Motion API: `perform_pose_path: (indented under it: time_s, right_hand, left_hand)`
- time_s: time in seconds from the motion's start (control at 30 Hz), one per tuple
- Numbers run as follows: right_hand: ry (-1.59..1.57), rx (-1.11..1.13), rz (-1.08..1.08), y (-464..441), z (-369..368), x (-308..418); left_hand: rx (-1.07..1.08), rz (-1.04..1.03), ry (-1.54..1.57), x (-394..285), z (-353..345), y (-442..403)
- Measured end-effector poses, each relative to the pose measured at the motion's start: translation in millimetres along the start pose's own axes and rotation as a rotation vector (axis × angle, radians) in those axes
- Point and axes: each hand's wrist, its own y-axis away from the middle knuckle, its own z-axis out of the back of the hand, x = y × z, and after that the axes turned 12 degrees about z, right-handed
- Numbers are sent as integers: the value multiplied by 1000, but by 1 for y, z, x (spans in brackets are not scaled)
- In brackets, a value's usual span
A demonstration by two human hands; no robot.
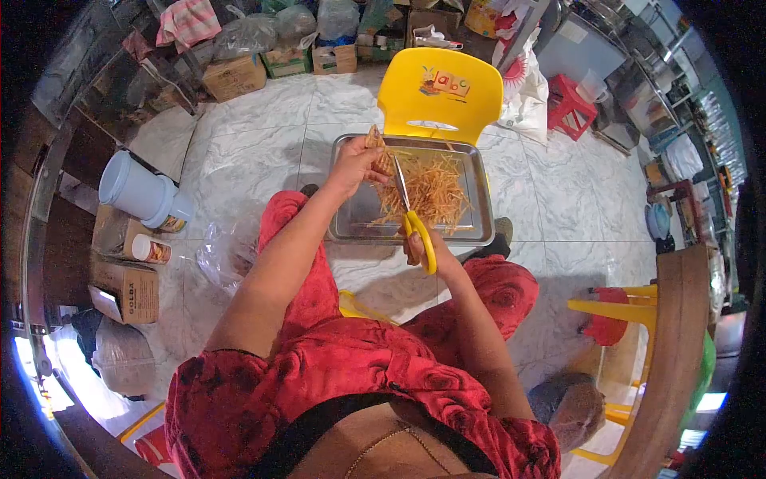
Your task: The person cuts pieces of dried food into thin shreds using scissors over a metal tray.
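My left hand pinches a flat, brown, dried-looking piece above the left part of a metal tray. What kind of food it is I cannot make out. Yellow-handled scissors are gripped in my right hand over the tray's near edge. Their blades point up and away, with the tips close beside the lower end of the brown piece; whether the blades touch it is unclear. Thin brown strips lie in a loose heap in the tray, under and right of the blades.
The tray rests on or against a yellow chair with its backrest on the far side. Left on the floor are a white bucket, a cardboard box and a clear plastic bag. A red stool stands far right.
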Motion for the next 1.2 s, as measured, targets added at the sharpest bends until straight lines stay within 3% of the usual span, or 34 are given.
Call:
perform_pose_path:
  time_s: [0.1, 0.83, 0.9, 1.2]
  right_hand:
    - [-88, -19, -88, 1, -3, 9]
    - [-110, -153, -190, -1, -5, 7]
    - [-306, -161, -169, -3, -4, 1]
    - [-120, -182, -251, -2, -4, 2]
  left_hand:
    - [-23, -9, -8, 2, 0, -1]
    - [-54, 27, -37, 12, -6, -6]
    - [-61, 24, -29, 11, -8, -5]
    - [-79, 18, -29, 11, -7, -5]
